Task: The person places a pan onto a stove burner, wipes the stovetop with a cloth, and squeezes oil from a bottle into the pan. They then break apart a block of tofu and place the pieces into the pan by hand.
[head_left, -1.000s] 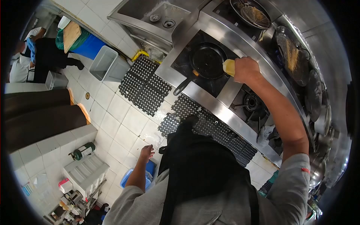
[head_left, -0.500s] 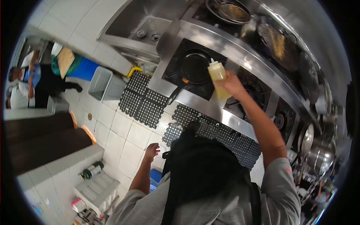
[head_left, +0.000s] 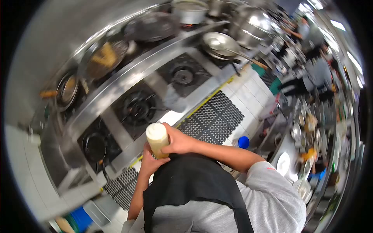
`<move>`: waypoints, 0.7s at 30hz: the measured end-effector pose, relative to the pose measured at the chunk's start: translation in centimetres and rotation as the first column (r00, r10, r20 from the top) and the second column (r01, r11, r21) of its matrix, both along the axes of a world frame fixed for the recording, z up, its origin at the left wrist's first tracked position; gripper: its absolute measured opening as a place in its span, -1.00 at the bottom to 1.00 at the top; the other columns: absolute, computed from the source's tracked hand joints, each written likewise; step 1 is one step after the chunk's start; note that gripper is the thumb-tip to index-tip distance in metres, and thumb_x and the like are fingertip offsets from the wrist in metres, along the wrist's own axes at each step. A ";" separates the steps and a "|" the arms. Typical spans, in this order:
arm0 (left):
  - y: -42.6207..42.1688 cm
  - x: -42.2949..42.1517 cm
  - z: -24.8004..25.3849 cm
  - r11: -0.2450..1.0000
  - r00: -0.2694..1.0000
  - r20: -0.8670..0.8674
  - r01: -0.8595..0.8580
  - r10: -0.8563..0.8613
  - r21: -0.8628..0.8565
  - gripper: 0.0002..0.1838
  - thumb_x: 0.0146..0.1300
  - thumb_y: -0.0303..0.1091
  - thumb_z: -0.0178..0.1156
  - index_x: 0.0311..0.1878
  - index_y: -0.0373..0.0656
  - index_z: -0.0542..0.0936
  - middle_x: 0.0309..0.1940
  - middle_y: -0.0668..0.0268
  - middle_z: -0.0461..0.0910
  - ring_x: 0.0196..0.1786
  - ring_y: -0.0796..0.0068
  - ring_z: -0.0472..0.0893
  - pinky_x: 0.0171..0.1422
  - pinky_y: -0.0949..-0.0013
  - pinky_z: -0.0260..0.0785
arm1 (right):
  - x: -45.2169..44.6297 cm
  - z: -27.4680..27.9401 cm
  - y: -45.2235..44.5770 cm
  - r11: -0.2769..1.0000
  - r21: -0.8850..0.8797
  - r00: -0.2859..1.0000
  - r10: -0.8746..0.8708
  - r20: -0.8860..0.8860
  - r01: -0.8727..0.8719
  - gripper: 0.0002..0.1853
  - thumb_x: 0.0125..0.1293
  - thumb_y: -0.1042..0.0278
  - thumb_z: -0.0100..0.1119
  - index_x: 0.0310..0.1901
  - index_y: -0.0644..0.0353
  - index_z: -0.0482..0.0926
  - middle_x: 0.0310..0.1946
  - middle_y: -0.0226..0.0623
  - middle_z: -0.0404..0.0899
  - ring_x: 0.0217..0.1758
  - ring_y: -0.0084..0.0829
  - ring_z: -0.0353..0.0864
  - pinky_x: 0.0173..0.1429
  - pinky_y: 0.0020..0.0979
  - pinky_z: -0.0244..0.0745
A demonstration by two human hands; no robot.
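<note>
A squeeze bottle (head_left: 157, 139) of pale yellow liquid stands roughly upright in front of my apron, its round whitish end towards me. My right hand (head_left: 176, 140) is wrapped round its right side. Lower down on the left, my left hand (head_left: 150, 161) grips it too, with some of the fingers hidden behind the bottle. Farther left, apart from both hands, a small black frying pan (head_left: 95, 146) sits on a burner of the steel stove (head_left: 149, 86).
A bare burner (head_left: 138, 108) lies just beyond the bottle. Farther right is a wide metal pan (head_left: 218, 44) with a long handle. Used pans (head_left: 104, 58) line the back shelf. Black rubber mats (head_left: 213, 116) cover the floor. People (head_left: 316, 75) stand at the far right.
My view has swung to the right along the stove. The bottle has come from above the stove to my body, and my left hand, empty before, now holds it as well.
</note>
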State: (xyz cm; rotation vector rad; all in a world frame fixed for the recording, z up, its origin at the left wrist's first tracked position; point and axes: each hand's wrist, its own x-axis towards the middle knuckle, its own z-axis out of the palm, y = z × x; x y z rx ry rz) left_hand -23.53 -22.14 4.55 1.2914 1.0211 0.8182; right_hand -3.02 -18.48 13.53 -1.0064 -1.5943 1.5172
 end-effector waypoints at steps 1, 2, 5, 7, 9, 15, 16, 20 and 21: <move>1.1 3.3 2.0 0.993 0.993 -0.021 0.115 -0.114 0.034 0.06 -0.25 -0.21 0.68 0.36 -0.24 0.30 0.24 0.15 0.43 0.31 0.24 0.45 0.38 0.17 0.33 | 3.1 0.8 -1.6 0.997 -0.012 0.996 -0.080 -0.030 0.080 -0.18 -0.01 0.39 0.39 0.31 0.32 0.23 0.14 -0.14 0.45 0.29 -0.35 0.40 0.41 -0.30 0.29; 1.8 6.6 3.5 0.969 0.972 -0.117 0.216 -0.202 0.122 -0.01 -0.29 -0.25 0.70 0.28 -0.27 0.39 0.20 0.19 0.46 0.28 0.28 0.48 0.37 0.22 0.33 | 6.1 1.8 -3.3 0.987 -0.022 0.985 -0.163 -0.060 0.161 -0.18 -0.01 0.39 0.40 0.31 0.33 0.23 0.14 -0.14 0.45 0.28 -0.36 0.40 0.40 -0.29 0.30; 1.7 16.3 5.2 0.873 0.890 -0.118 0.455 -0.440 0.176 -0.07 -0.28 -0.26 0.70 0.23 -0.27 0.45 0.18 0.20 0.47 0.24 0.27 0.50 0.34 0.21 0.34 | 14.7 2.3 -8.6 0.925 0.095 0.928 -0.373 0.028 0.369 -0.10 -0.01 0.29 0.50 0.35 0.29 0.21 0.19 -0.11 0.43 0.30 -0.31 0.42 0.41 -0.26 0.30; 0.2 22.5 5.7 0.799 0.804 -0.028 0.593 -0.594 0.101 -0.06 -0.25 -0.26 0.68 0.27 -0.25 0.44 0.16 0.17 0.46 0.22 0.22 0.50 0.36 0.21 0.33 | 20.2 2.9 -12.8 0.848 0.293 0.808 -0.517 0.283 0.441 -0.03 -0.02 0.24 0.56 0.39 0.27 0.19 0.22 -0.08 0.42 0.32 -0.27 0.43 0.43 -0.25 0.29; -1.1 27.3 3.3 0.730 0.753 -0.109 0.657 -0.649 0.189 -0.07 -0.22 -0.25 0.67 0.28 -0.24 0.44 0.18 0.15 0.44 0.24 0.21 0.49 0.37 0.20 0.31 | 24.8 4.4 -17.6 0.751 0.206 0.722 -0.660 0.209 0.627 0.03 -0.03 0.16 0.60 0.44 0.21 0.18 0.28 -0.05 0.39 0.36 -0.17 0.42 0.40 -0.21 0.35; -6.1 42.2 4.5 0.352 0.427 -0.224 0.884 -0.876 0.309 -0.20 -0.22 -0.25 0.64 0.18 -0.26 0.55 0.26 0.10 0.37 0.32 0.15 0.41 0.42 0.16 0.28 | 33.1 4.8 -29.2 0.451 0.272 0.382 -0.884 0.271 0.850 -0.09 0.01 0.17 0.57 0.38 0.22 0.31 0.23 -0.02 0.47 0.30 -0.14 0.50 0.34 -0.25 0.42; -6.6 44.4 4.7 0.291 0.365 -0.227 0.908 -0.903 0.302 -0.21 -0.21 -0.25 0.64 0.17 -0.25 0.55 0.27 0.09 0.36 0.32 0.14 0.41 0.42 0.16 0.28 | 33.7 5.3 -30.2 0.399 0.243 0.329 -0.901 0.281 0.884 -0.15 0.01 0.20 0.57 0.32 0.24 0.36 0.22 -0.04 0.48 0.29 -0.14 0.52 0.34 -0.25 0.41; -7.9 52.2 5.9 0.118 0.264 -0.312 0.901 -0.913 0.418 -0.03 -0.24 -0.20 0.68 0.32 -0.17 0.43 0.33 0.10 0.34 0.34 0.17 0.40 0.42 0.16 0.29 | 37.6 4.9 -33.1 0.116 0.270 0.051 -0.970 0.236 0.956 -0.27 0.04 0.30 0.54 0.24 0.25 0.40 0.12 -0.15 0.55 0.20 -0.27 0.58 0.29 -0.32 0.45; -8.0 53.7 5.9 0.126 0.280 -0.302 0.888 -0.911 0.443 0.02 -0.23 -0.19 0.69 0.36 -0.15 0.40 0.33 0.12 0.35 0.34 0.18 0.40 0.42 0.16 0.29 | 39.0 4.9 -33.6 0.045 0.243 -0.005 -0.980 0.198 0.969 -0.28 0.04 0.32 0.54 0.23 0.24 0.41 0.10 -0.19 0.55 0.18 -0.33 0.57 0.28 -0.34 0.45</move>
